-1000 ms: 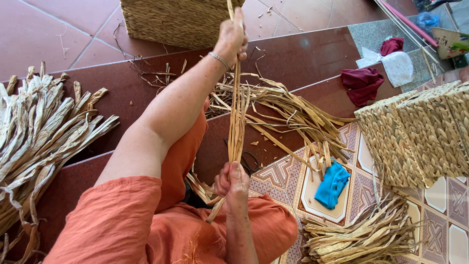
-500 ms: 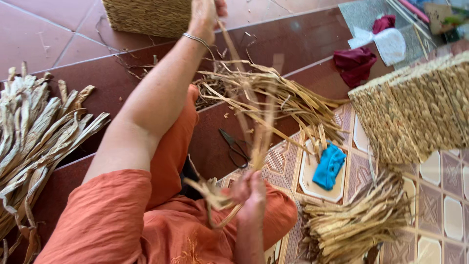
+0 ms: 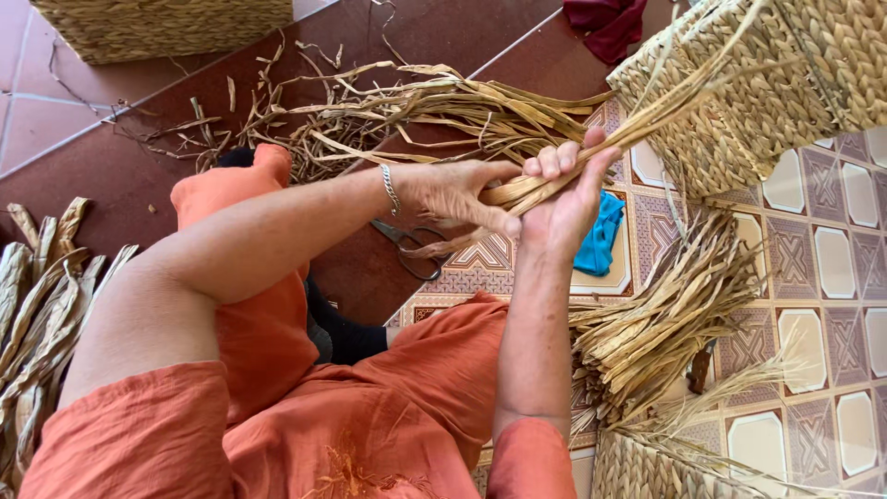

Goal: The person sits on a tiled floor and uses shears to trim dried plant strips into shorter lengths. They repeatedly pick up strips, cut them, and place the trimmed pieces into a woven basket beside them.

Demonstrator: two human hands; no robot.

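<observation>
- A home craft spot on a tiled floor [image 3: 832, 240], beyond the right hand [image 3: 564, 199].
- Woven baskets [image 3: 767, 83], dried-leaf bundles [image 3: 665, 323] and scissors [image 3: 411, 245] lie near both hands.

A bundle of dry straw-coloured leaf strips [image 3: 637, 125] slants up-right, pinched at its lower end.

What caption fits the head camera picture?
Both hands, left hand and right hand, grip dried straw strands above scissors.
</observation>
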